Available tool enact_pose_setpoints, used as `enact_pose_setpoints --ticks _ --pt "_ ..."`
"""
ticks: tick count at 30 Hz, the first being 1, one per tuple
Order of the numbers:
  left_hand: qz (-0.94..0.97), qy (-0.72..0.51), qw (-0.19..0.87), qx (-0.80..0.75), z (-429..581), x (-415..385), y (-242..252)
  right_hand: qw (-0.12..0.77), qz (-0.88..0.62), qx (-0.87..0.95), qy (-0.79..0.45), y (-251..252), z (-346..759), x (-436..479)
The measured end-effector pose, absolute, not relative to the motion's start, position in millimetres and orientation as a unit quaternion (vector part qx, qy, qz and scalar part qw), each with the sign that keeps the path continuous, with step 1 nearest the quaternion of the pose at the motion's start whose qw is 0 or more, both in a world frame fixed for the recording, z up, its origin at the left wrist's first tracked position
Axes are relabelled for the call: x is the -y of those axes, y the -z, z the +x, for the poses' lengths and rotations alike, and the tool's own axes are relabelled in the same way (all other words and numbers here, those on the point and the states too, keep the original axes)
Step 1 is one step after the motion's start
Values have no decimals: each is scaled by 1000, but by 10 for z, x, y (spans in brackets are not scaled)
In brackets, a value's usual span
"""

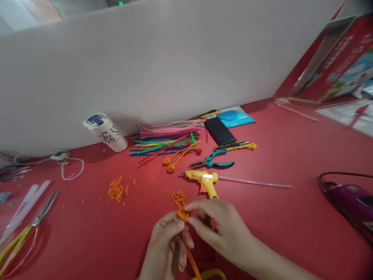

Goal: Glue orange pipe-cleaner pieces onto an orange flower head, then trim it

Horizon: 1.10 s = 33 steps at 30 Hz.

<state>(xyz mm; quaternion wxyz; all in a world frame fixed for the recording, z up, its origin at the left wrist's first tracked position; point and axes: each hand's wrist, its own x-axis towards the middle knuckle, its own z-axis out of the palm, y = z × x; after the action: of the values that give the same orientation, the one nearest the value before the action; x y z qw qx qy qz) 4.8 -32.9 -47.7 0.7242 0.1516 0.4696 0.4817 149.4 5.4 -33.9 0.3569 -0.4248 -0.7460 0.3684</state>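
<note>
My left hand (167, 245) is closed around an orange pipe cleaner (190, 254) that runs down towards me. My right hand (217, 225) pinches the top of that pipe cleaner, where small orange bits (180, 204) are bunched together. Both hands are low in the middle, just in front of a yellow glue gun (205, 181) with a clear glue stick (256, 182) sticking out to the right. A pile of orange snippets (116, 189) lies to the left on the red table (276, 217).
A bundle of coloured pipe cleaners (167, 138), teal pliers (214, 161), a yellow utility knife (236, 146) and a black phone (220, 131) lie behind the glue gun. A white cup (106, 132) lies tipped at left. Scissors (26, 229) lie far left; a purple device (349, 198) sits at right, a red box (335, 62) behind it.
</note>
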Motion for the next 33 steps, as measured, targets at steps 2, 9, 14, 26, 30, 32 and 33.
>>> enact_pose_setpoints --ticks 2,9,14,26,30,32,33 --pt "149 -482 724 -470 53 332 485 353 -426 759 -343 372 1484 -45" --pt "149 -482 725 -468 63 329 476 339 -431 765 -337 393 1478 -42" --pt "154 -474 725 -475 54 324 491 335 -432 767 -335 393 1474 -35" --pt "207 -491 689 -492 69 337 522 328 -416 791 -306 359 1494 -6" --pt "275 -525 633 -498 25 369 487 375 -381 789 -303 298 1550 41" --pt "340 -566 543 -519 -5 398 468 388 -384 760 -352 246 1565 59" --pt "376 -583 488 -530 -18 413 464 381 -391 739 -396 217 1565 61"
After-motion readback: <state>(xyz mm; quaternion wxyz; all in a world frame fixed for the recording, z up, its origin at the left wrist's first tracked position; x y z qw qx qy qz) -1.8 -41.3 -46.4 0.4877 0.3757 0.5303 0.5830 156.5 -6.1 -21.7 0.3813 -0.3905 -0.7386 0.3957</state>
